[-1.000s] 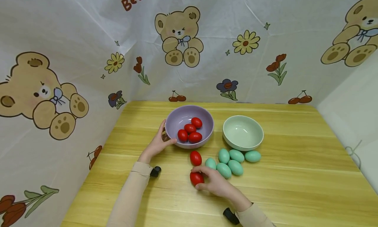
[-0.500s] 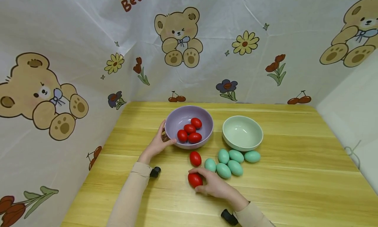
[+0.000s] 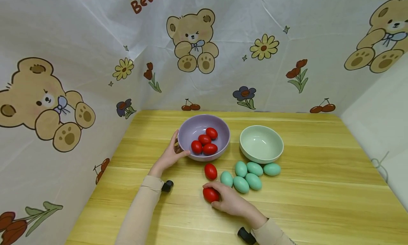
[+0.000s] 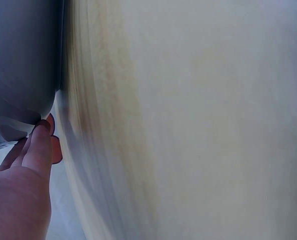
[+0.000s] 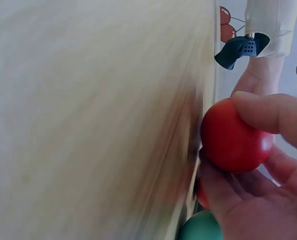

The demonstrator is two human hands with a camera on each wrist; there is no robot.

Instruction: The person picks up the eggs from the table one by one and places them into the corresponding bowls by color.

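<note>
My left hand (image 3: pixel 169 157) rests against the left side of the purple bowl (image 3: pixel 223 146), thumb towards its front and fingers along its wall. In the left wrist view, straight fingers (image 4: pixel 38 150) touch the bowl's outside. Several red eggs (image 3: pixel 210 149) lie inside this bowl. My right hand (image 3: pixel 231 199) pinches a red egg (image 3: pixel 210 194) between thumb and fingers, low over the table. The right wrist view shows that egg (image 5: pixel 233 137) up close, the thumb on one side and fingers on the other. Another red egg (image 3: pixel 210 171) lies between it and the bowl.
A pale green bowl (image 3: pixel 262 146) stands right of the purple one with nothing in it. Several mint-green eggs (image 3: pixel 241 184) lie in front of it, close to my right hand. Behind the wooden table (image 3: pixel 318 188) hangs a cloth (image 3: pixel 229 78) printed with bears.
My right hand, with the red egg in its grip, has shifted slightly left. My left hand and the purple bowl have stayed in place.
</note>
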